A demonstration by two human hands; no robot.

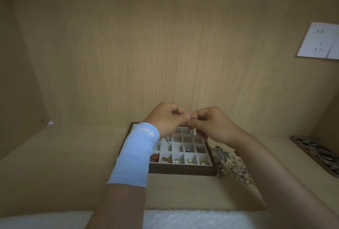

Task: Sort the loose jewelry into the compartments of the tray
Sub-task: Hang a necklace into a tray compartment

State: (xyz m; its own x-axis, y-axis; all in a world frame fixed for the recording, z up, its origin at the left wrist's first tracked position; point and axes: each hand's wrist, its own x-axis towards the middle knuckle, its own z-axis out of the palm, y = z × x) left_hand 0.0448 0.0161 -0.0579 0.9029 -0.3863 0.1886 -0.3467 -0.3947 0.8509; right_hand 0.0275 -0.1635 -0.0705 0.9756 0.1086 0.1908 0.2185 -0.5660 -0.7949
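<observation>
**Operator A:** Currently, in the head view, which step is in hand?

**Operator B:** Handling of a single item. The left hand (165,120), which wears a pale blue sleeve (135,155), and the right hand (211,126) meet fingertip to fingertip above the far rows of the tray (181,171). Both hands pinch a small metal piece (192,118) between them. Its type is too small to tell. A thin strand appears to hang from it toward the compartments.

**Operator A:** Where is the unsorted stock?

**Operator B:** The loose pile (231,164) lies on the desk (73,155), just beside the tray's right wall. The near row of compartments holds rings and stones. Several cells in the middle rows show bare lining.

**Operator A:** What does the next move call for?

**Operator B:** By judgement, the piece is being freed or fastened. Once that is done, one hand should release it. The other hand should lower it into a bare cell and keep any hanging strand inside that cell's dividers. The pile looks tangled, so items should be drawn from it one at a time.
</observation>
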